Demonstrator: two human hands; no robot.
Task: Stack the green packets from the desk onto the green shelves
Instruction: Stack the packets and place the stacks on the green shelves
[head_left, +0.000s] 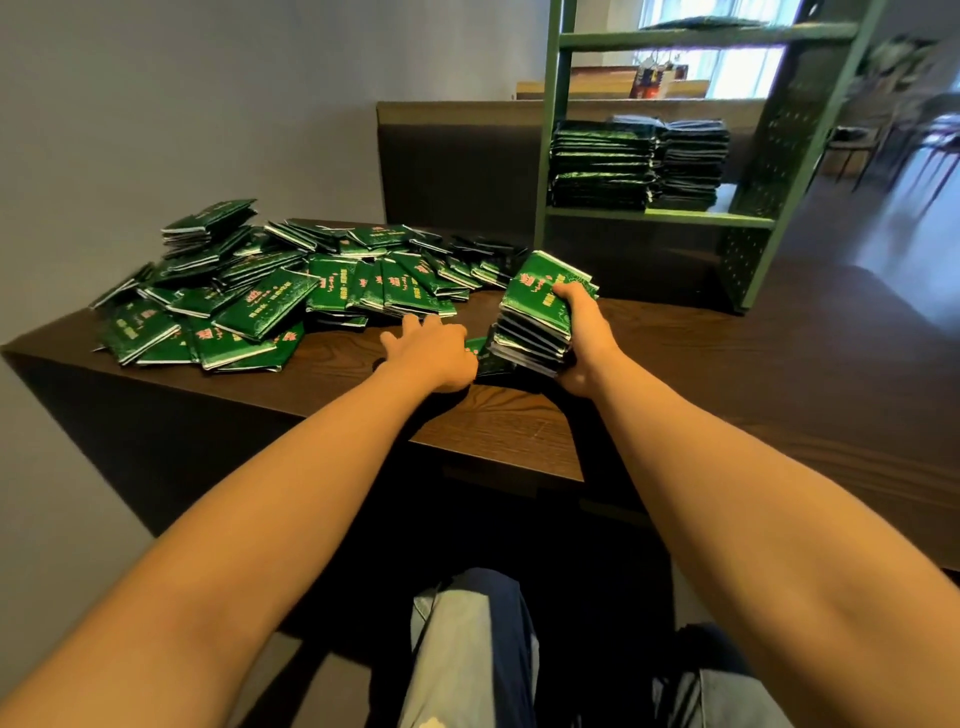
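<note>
A loose heap of green packets (270, 291) covers the left and back of the dark wooden desk (498, 426). My right hand (584, 332) is shut on a thick stack of green packets (537, 312), thumb on top, held just above the desk. My left hand (431, 351) reaches over the desk beside that stack, fingers spread and pointing at the heap; one packet (485, 353) lies between my hands. The green shelves (660, 215) stand at the back right, with two stacks of packets (639, 163) on the middle shelf.
A dark panel (457, 166) rises behind the desk. On the top shelf (706, 36) lies something flat and green. The floor opens out to the right, with blurred chairs (924, 145) far off. My legs (467, 660) are below the desk's front edge.
</note>
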